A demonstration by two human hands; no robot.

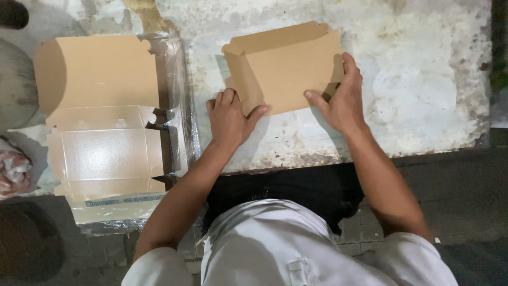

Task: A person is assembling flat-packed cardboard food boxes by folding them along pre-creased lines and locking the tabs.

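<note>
Shirt: white shirt (275, 249) fills the bottom of the view, nearest the camera.
Left hand (228, 121): rests on the box's lower left corner, thumb on the front panel, fingers (221, 99) curled against the folded side flap.
Right hand (343, 100): grips the box's right edge, thumb on the front face, fingers wrapped over the edge.
Box (288, 66): brown cardboard, partly folded, lying on the counter between both hands.
Counter (423, 79): worn, white, stained.
Stack (100, 116): flat unfolded boxes in clear plastic wrap, well left of the hands.
</note>
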